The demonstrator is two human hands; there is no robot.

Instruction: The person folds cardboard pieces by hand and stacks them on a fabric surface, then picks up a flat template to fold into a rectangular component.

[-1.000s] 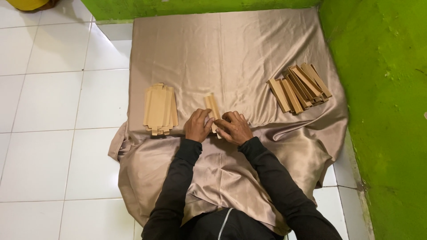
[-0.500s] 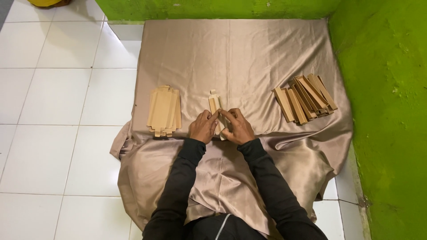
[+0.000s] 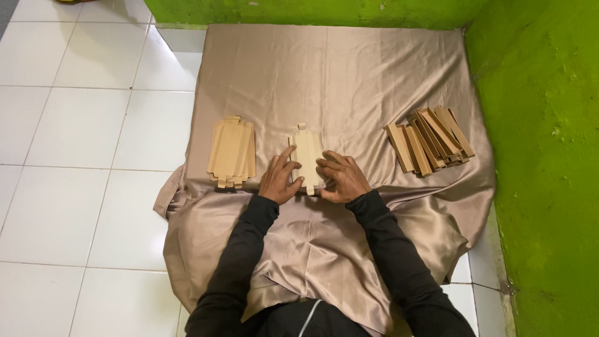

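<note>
A flat tan cardboard blank [image 3: 306, 154] lies on a beige satin cloth [image 3: 331, 75] right in front of me. My left hand [image 3: 279, 178] rests at its left edge with fingers spread, touching it. My right hand [image 3: 340, 176] presses its right edge, fingers curled against the cardboard. To the left lies a neat stack of flat cardboard blanks [image 3: 232, 150]. At the right sits a loose pile of folded narrow cardboard boxes [image 3: 430, 140]. Both my sleeves are black.
The cloth covers white floor tiles [image 3: 81, 143] that stretch to the left. A green wall [image 3: 543, 137] rises on the right and another green wall [image 3: 299, 11] runs along the far edge of the cloth.
The cardboard piece between my hands has gone from a narrow strip to a wider, flattened blank. My hands have spread apart to its two sides. The camera has shifted slightly.
</note>
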